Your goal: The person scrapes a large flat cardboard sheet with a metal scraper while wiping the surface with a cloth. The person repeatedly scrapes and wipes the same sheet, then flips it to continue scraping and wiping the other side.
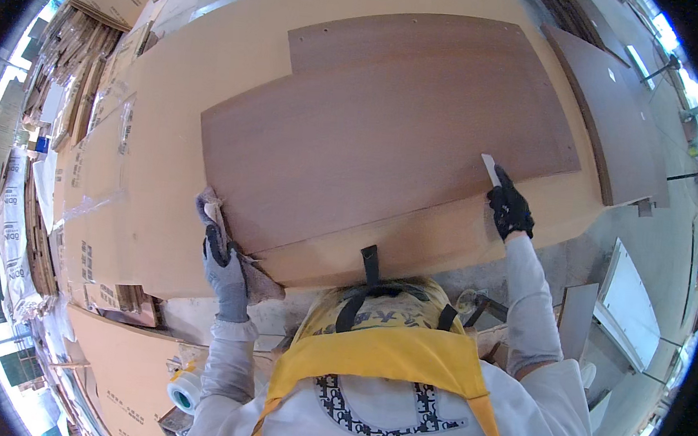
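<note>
A brown flat panel (381, 122) with a notched upper left corner and small holes near its edges lies on a cardboard-covered surface (163, 160). My left hand (225, 270), in a grey glove with dark fingers, grips a greyish-mauve cloth (267, 282) at the panel's lower left corner. Over the panel's lower right part, my right hand (511, 209) in a black glove holds a flat, pale scraper-like tool (490, 169). The tool's tip is over the panel face; whether it touches cannot be told.
Another brown panel (615, 116) stands at the right. Stacked cardboard (80, 43) fills the upper left. White and grey boards (631, 308) lean at the lower right. A roll of film (186, 389) sits at the lower left, beside my left arm.
</note>
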Demonstrator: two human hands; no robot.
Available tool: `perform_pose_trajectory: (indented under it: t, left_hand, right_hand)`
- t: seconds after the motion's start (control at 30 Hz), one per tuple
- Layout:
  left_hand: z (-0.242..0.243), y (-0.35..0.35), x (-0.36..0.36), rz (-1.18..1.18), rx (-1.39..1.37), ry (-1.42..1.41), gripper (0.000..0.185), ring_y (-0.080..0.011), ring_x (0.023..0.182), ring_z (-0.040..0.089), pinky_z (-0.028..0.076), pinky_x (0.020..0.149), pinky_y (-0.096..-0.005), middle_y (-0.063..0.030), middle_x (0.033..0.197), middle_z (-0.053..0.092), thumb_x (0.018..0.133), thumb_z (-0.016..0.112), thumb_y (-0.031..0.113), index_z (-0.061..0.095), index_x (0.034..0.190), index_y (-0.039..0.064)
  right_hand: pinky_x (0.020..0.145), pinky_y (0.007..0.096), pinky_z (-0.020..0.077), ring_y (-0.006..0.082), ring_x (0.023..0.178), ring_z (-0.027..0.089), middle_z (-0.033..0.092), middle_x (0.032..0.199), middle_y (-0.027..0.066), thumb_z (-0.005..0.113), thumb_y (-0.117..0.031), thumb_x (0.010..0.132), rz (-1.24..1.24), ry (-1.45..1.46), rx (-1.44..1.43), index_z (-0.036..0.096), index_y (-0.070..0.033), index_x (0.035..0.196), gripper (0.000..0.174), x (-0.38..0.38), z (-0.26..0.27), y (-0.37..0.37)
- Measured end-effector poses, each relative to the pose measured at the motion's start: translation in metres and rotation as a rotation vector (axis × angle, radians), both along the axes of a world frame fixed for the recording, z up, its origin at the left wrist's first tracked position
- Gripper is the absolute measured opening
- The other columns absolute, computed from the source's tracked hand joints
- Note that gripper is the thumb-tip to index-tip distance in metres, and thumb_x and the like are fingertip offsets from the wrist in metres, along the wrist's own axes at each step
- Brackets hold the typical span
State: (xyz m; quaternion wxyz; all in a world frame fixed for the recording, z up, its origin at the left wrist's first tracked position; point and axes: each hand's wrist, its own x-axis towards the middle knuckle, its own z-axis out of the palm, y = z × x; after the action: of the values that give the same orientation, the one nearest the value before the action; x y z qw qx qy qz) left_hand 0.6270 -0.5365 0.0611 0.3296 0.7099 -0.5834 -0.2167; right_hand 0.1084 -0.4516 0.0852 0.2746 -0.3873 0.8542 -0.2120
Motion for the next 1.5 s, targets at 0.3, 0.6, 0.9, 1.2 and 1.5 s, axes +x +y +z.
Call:
perform_pose_trajectory:
  t: [0.3, 0.6, 0.9, 1.2, 1.5]
  left_hand:
    - [-0.02, 0.025, -0.061, -0.138, -0.059, 0.37, 0.053, -0.0268, 0.123, 0.044, 0.033, 0.103, -0.0326, -0.0144, 0.133, 0.047, 0.078, 0.055, -0.006, 0.045, 0.131, 0.0]
    - [-0.016, 0.021, 0.006, 0.064, -0.109, 0.421, 0.053, -0.0234, 0.119, 0.049, 0.035, 0.103, -0.0334, -0.0144, 0.129, 0.051, 0.075, 0.049, -0.013, 0.048, 0.127, -0.002]
    - [0.021, -0.007, 0.08, 0.069, -0.342, 0.137, 0.058, -0.0268, 0.12, 0.047, 0.034, 0.103, -0.0332, -0.0152, 0.129, 0.05, 0.073, 0.053, -0.008, 0.046, 0.13, 0.0]
    - [0.002, -0.014, 0.063, -0.182, -0.041, 0.311, 0.06, -0.0192, 0.11, 0.055, 0.042, 0.095, -0.0298, -0.012, 0.126, 0.056, 0.077, 0.057, -0.004, 0.043, 0.135, 0.005]
    - [-0.005, -0.018, 0.029, -0.234, 0.185, 0.48, 0.058, -0.0187, 0.109, 0.054, 0.042, 0.094, -0.0296, -0.0126, 0.122, 0.056, 0.079, 0.069, 0.01, 0.045, 0.131, -0.001]
  right_hand:
    - [0.079, 0.0437, 0.0452, 0.0353, 0.092, 0.058, 0.06, 0.103, 0.0196, 0.045, -0.022, 0.089, 0.532, 0.077, -0.073, 0.042, -0.018, 0.136, 0.047, 0.124, -0.04, -0.042]
    - [0.064, 0.0417, 0.048, 0.0311, 0.074, 0.06, 0.061, 0.081, 0.016, 0.044, -0.01, 0.088, 0.904, 0.097, -0.099, 0.034, -0.017, 0.14, 0.053, 0.269, -0.025, -0.053]
    - [0.068, 0.0423, 0.0482, 0.0327, 0.078, 0.06, 0.06, 0.083, 0.0176, 0.045, -0.011, 0.089, 1.091, -0.195, -0.075, 0.041, -0.017, 0.135, 0.047, 0.341, -0.018, -0.059]
    - [0.081, 0.0375, 0.0476, 0.0288, 0.1, 0.059, 0.063, 0.108, 0.0136, 0.058, -0.038, 0.081, 1.53, -0.153, 0.388, 0.058, -0.015, 0.117, 0.043, 0.243, -0.037, -0.026]
    - [0.087, 0.0418, 0.0464, 0.0312, 0.104, 0.058, 0.062, 0.111, 0.0119, 0.075, -0.048, 0.058, 0.822, 0.107, 1.131, 0.063, -0.018, 0.109, 0.06, -0.04, -0.07, 0.104]
